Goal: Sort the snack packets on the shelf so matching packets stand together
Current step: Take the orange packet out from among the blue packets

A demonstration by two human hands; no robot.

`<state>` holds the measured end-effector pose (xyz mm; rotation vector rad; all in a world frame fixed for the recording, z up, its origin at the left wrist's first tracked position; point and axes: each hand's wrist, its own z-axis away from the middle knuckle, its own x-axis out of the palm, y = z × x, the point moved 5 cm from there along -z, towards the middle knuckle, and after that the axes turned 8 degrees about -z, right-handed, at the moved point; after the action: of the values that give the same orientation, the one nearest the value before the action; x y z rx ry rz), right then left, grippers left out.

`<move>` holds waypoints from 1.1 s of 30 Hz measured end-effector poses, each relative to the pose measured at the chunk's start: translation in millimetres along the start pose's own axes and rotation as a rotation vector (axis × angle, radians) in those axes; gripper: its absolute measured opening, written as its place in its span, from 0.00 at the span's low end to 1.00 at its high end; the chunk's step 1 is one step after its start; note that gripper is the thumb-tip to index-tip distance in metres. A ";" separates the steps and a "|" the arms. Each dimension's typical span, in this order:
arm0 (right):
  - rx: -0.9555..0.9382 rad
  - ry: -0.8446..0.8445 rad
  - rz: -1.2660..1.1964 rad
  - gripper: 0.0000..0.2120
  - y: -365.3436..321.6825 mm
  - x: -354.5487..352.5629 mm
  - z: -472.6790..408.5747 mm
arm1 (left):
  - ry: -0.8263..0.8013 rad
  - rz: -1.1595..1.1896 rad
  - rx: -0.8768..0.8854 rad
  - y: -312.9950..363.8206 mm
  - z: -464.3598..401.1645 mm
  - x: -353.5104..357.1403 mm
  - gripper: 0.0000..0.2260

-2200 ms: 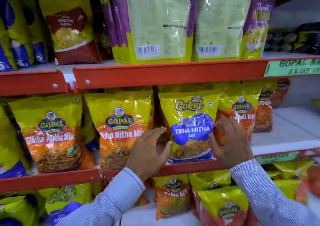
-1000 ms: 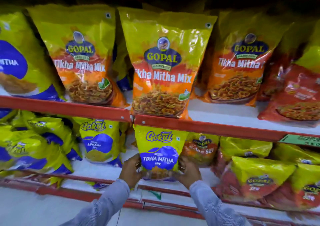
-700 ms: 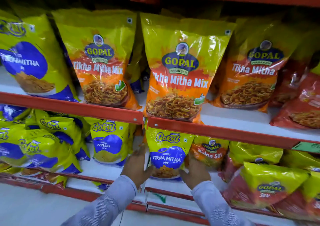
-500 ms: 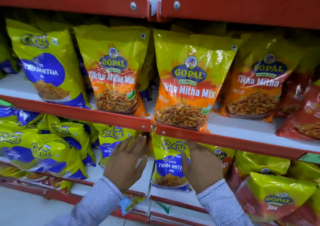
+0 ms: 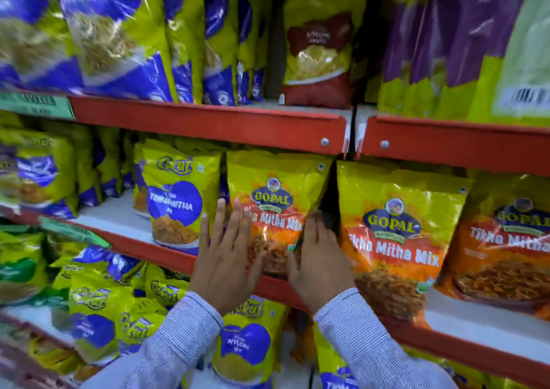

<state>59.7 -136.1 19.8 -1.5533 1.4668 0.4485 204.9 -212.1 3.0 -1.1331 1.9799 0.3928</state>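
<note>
Glossy, crinkled yellow-orange plastic Gopal packet (image 5: 276, 207), film catching light; same shiny film on yellow-blue plastic packet (image 5: 178, 198) beside it. Red painted metal shelf edge (image 5: 208, 126), smooth, semi-matt, w/ bright metal screws (image 5: 324, 142). White shelf board (image 5: 116, 216) matt. Fine-striped woven cloth sleeves (image 5: 351, 323), matt.

Both arms reach forward in pale striped sleeves. The left hand (image 5: 226, 257) is flat, fingers (image 5: 219, 219) spread and pointing up. The right hand (image 5: 320, 265) stands beside it, fingers together, tips curled out of sight.
</note>
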 end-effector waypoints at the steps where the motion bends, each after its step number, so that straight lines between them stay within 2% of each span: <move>1: 0.051 -0.018 -0.023 0.40 3.7 7.1 -4.6 | -0.026 0.031 -0.015 -4.3 -2.8 7.6 0.35; 3: 0.134 -0.055 -0.086 0.39 12.4 17.2 -12.6 | -0.078 0.116 -0.069 -12.0 -7.4 22.9 0.37; 5: 0.139 -0.090 -0.215 0.30 18.5 23.6 -18.8 | -0.118 0.252 -0.115 -19.2 -10.5 38.3 0.37; 7: 0.136 -0.135 -0.394 0.24 22.0 27.4 -21.7 | -0.154 0.521 -0.172 -26.2 -12.6 48.0 0.33; 9: 0.160 -0.191 -0.536 0.24 24.0 31.6 -21.8 | -0.208 0.786 -0.229 -30.9 -15.3 52.1 0.28; 11: 0.191 -0.192 -0.630 0.24 26.6 34.9 -22.2 | -0.234 0.938 -0.269 -32.5 -17.3 55.0 0.27; 14: 0.197 -0.133 -0.703 0.22 27.7 34.1 -19.7 | -0.195 0.992 -0.291 -30.7 -16.1 51.1 0.25; 19: 0.116 -0.031 -0.787 0.22 21.8 7.8 2.7 | -0.019 1.034 -0.302 -26.2 -2.0 20.5 0.15; 22: 0.073 0.004 -0.896 0.23 14.9 -26.3 24.3 | 0.103 1.109 -0.282 -18.0 9.0 -21.3 0.17; 25: 0.033 0.039 -0.998 0.18 15.9 -70.4 47.2 | 0.178 1.150 -0.248 -2.9 19.7 -64.4 0.17; 29: -0.025 0.076 -1.018 0.19 30.0 -121.9 66.6 | 0.159 1.221 -0.260 31.7 23.9 -99.2 0.17; 33: -0.031 0.100 -1.014 0.19 55.2 -149.4 78.5 | 0.111 1.272 -0.253 67.8 24.0 -105.4 0.18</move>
<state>0.8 21.6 76.3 -2.1135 0.5768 -0.2128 189.6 -99.6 61.0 0.1496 2.5827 1.2481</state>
